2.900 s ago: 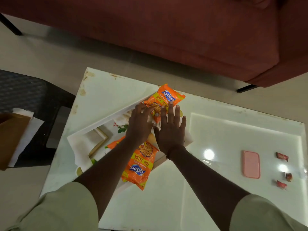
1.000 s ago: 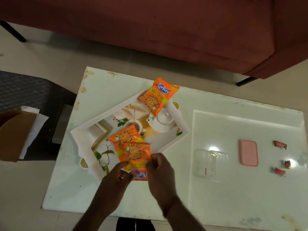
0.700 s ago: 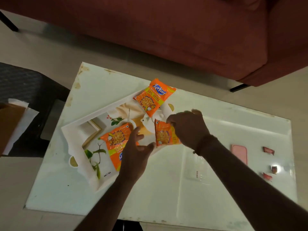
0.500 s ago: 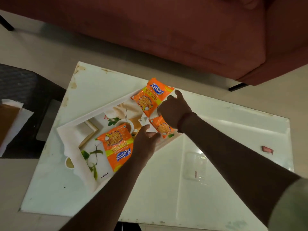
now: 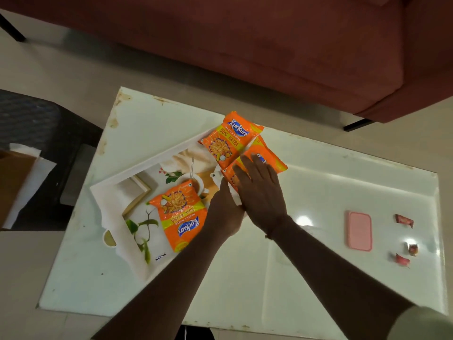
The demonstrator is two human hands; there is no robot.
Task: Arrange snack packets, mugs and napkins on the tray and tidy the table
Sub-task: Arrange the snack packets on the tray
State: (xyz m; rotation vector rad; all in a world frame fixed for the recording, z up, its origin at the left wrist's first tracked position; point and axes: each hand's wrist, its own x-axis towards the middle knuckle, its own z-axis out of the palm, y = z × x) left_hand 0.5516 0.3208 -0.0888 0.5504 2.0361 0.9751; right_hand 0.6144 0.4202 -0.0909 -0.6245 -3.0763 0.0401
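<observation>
A white printed tray [image 5: 111,204] lies turned at an angle on the white table [image 5: 318,192]. Three orange snack packets rest on it: one at the far corner [image 5: 230,138], one in the middle [image 5: 181,212], and one at the right corner [image 5: 267,155]. My right hand [image 5: 259,192] lies flat, fingers spread, on that right packet. My left hand [image 5: 225,209] sits beside it at the tray's near right rim, partly hidden under the right hand; I cannot tell if it grips the rim. No mugs or napkins show on the tray.
A pink rectangular lid [image 5: 359,230] and three small red wrappers [image 5: 404,220] lie at the table's right end. A red sofa [image 5: 269,45] runs along the far side. A dark chair [image 5: 36,123] and a brown box with white paper [image 5: 14,182] stand to the left.
My right hand carried the third packet from the tray's near edge to its right corner and now presses it flat. My left hand followed to the tray's right rim.
</observation>
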